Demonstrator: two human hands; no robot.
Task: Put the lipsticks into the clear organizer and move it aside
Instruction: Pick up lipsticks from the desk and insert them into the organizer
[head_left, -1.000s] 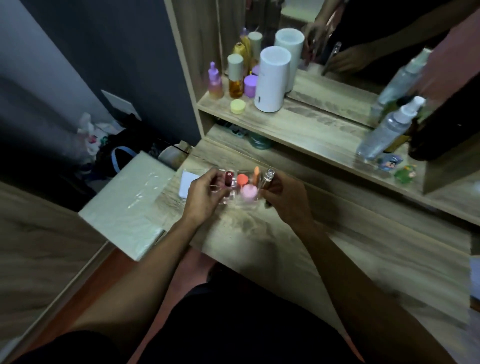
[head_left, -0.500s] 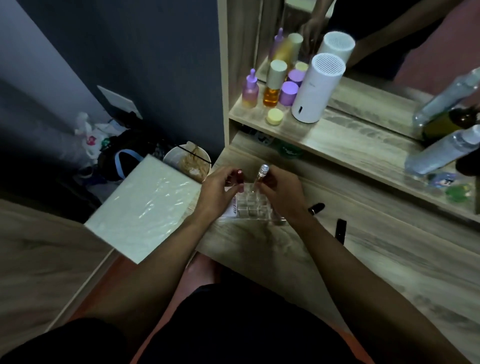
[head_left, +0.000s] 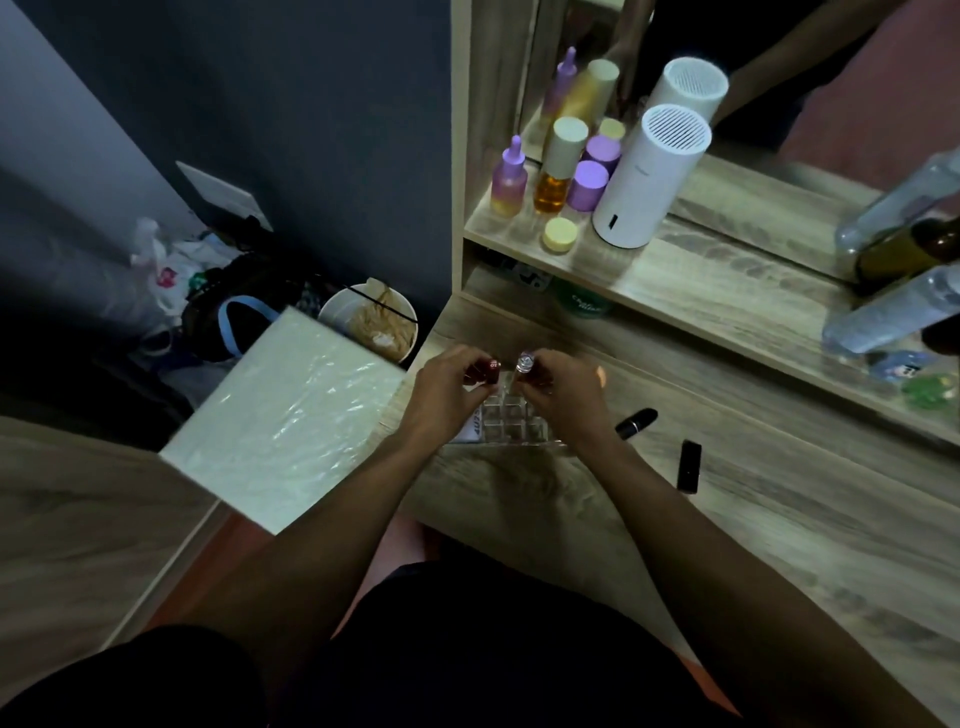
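Both hands are over the clear organizer (head_left: 511, 423), which sits on the wooden worktop (head_left: 753, 519) near its left edge. The left hand (head_left: 447, 392) has its grip pinched shut on a dark red lipstick (head_left: 488, 370) above the organizer's far-left cells. The right hand (head_left: 563, 395) grips a silver-capped lipstick (head_left: 524, 362) just beside it. Right of the organizer lie two black lipsticks: one (head_left: 636, 422) near, another (head_left: 689, 466) farther right.
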